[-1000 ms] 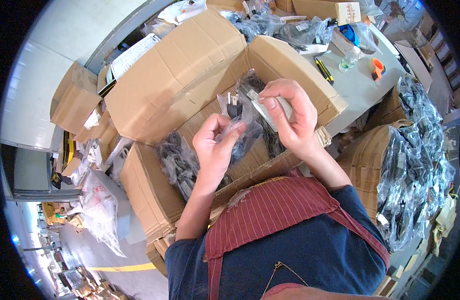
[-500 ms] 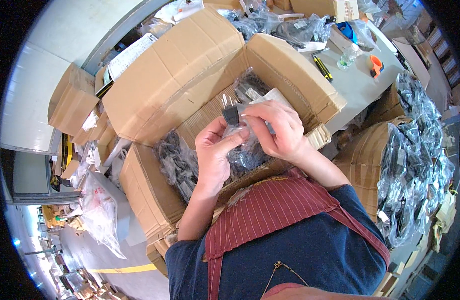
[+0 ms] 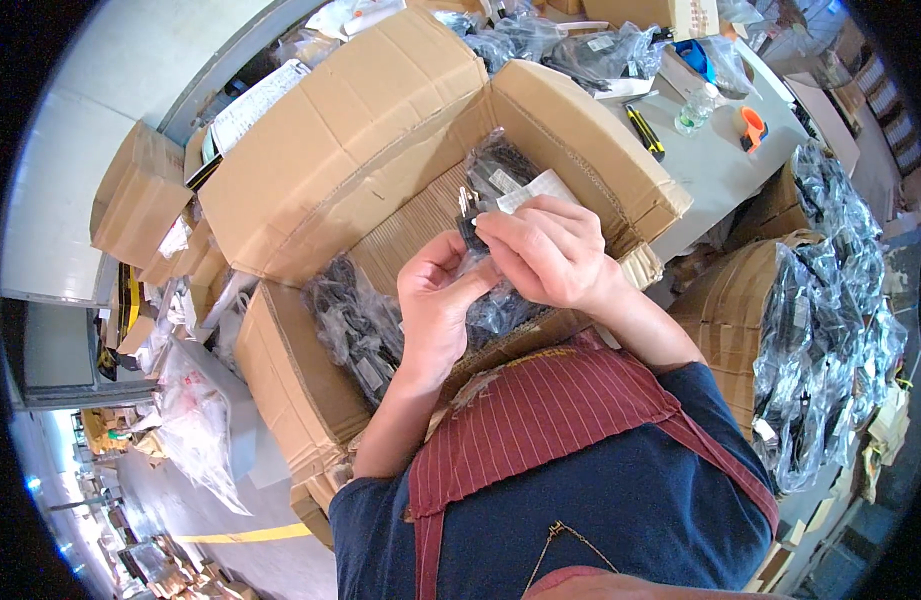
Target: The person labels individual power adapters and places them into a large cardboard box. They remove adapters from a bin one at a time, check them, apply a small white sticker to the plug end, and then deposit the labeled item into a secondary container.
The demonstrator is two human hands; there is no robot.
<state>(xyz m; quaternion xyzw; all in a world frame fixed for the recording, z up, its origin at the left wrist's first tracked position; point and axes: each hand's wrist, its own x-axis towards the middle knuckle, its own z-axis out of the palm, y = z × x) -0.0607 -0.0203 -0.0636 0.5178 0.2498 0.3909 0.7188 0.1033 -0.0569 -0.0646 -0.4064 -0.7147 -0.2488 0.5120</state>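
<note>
A black power plug (image 3: 469,232) with metal prongs pointing up and away is held above the open cardboard box (image 3: 342,150). My left hand (image 3: 436,295) is closed around it from below, with clear plastic bagging under the plug. My right hand (image 3: 552,250) is closed too, its thumb and fingertips pressed against the plug's right side. A small white spot shows at those fingertips; what it is I cannot make out. Inside the box lie bagged black cables (image 3: 355,325) at the left and another bagged bundle (image 3: 500,165) at the far side.
On the grey table (image 3: 725,160) at the right are a yellow-black utility knife (image 3: 644,134), a clear bottle (image 3: 696,110) and an orange tape roll (image 3: 750,130). A second carton with many bagged cables (image 3: 815,330) stands at my right. Stacked cartons (image 3: 145,195) are at the left.
My right hand's fingertips have moved left onto the plug, now covering part of it. The plug sits slightly further right. My left hand keeps its hold.
</note>
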